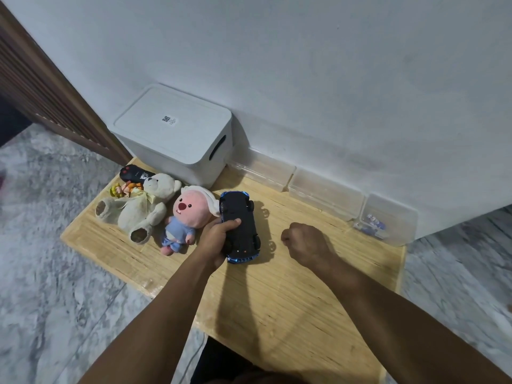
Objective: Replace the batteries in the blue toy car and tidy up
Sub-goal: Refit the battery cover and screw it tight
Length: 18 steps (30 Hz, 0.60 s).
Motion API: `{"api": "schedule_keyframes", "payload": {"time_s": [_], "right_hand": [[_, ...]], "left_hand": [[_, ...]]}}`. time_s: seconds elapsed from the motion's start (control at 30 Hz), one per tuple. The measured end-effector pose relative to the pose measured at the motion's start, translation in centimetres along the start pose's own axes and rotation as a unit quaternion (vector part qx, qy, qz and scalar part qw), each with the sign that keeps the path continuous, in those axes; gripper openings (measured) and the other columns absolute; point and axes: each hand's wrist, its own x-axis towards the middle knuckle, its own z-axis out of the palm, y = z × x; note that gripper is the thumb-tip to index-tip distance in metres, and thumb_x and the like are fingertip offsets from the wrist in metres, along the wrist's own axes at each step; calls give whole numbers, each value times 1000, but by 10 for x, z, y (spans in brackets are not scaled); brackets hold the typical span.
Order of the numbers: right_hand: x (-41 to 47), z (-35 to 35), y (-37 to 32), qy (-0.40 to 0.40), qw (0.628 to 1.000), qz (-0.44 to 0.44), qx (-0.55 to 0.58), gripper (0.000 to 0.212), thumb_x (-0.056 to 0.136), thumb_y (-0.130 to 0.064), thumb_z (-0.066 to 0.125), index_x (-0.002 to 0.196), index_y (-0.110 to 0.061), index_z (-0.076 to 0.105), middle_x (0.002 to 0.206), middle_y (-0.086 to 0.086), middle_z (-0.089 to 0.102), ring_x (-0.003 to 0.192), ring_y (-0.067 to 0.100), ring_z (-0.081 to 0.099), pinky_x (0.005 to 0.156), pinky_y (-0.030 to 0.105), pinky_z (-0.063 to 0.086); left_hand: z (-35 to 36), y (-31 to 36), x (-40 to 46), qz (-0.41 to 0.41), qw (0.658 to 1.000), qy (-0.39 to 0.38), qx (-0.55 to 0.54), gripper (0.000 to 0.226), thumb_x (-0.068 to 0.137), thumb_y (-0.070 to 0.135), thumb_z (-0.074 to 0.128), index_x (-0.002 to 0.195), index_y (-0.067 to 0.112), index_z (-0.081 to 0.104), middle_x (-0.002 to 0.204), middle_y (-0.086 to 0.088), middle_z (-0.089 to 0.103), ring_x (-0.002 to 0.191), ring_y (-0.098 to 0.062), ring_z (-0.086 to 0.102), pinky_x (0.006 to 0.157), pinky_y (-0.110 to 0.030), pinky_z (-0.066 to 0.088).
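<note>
Nearest, my two bare forearms run up from the bottom edge onto the surface (291,300), a pale wooden board with fine straight grain, lying on grey marbled floor.

Left hand (214,239): grip wrapped round the blue toy car (240,227), thumb across its underside, fingers hidden behind the body. The car is belly-up, held over the board just right of the plush toys; matte black chassis faces me, glossy blue shell shows only at both ends. Small markings on the chassis, too small to read.

Right hand (300,242): grip curled into a fist, knuckles up, beside the car but apart from it. I cannot see whether anything lies inside the fist.

Left of the car, a pink plush (184,217) with a round head, white cap and blue outfit, touching the left wrist. Beyond it a cream teddy bear (144,207), worn fuzzy fabric, brown foot pads. Behind the bear, a small orange-haired figurine (124,189) and a black remote (135,173), both partly hidden.

Further right, a row of clear plastic bins (327,198) along the wall; the end one holds small blue-and-silver items, blurred.

Farthest, a white lidded storage box (177,139), rounded corners, slot handle, with a QR sticker; its print is illegible.
</note>
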Motion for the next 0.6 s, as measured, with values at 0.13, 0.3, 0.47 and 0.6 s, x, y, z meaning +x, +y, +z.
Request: {"api": "schedule_keyframes", "payload": {"time_s": [0.13, 0.3, 0.47, 0.6], "right_hand": [[-2, 5, -1, 18, 999, -15, -27, 19, 93, -7, 49, 105, -11, 63, 103, 5, 62, 89, 27, 60, 64, 31, 43], [7, -17, -12, 122, 920, 166, 335, 7, 90, -12, 56, 86, -15, 60, 80, -3, 63, 76, 15, 61, 61, 22, 47], [18, -55, -34, 141, 876, 122, 444, 7, 87, -11, 61, 86, -13, 68, 84, -4, 67, 76, 8, 59, 68, 18, 46], [19, -57, -44, 118, 916, 50, 381, 7, 83, -17, 70, 81, -23, 72, 87, -9, 63, 93, 14, 55, 84, 31, 44]], "left_hand": [[2, 0, -3, 0, 1000, -28, -1, 28, 89, 9, 61, 117, 3, 63, 105, -18, 72, 93, -33, 69, 72, -39, 56], [7, 0, -5, 11, 999, -52, 1, 26, 90, 7, 60, 116, 3, 63, 103, -17, 71, 89, -29, 70, 68, -35, 56], [14, -3, -6, 16, 998, -53, 3, 27, 89, 3, 60, 115, -1, 62, 101, -19, 69, 84, -28, 68, 65, -33, 56], [18, -4, -9, 21, 998, -60, 8, 20, 90, 2, 59, 108, -1, 65, 94, -17, 70, 80, -27, 69, 66, -32, 56]]}}
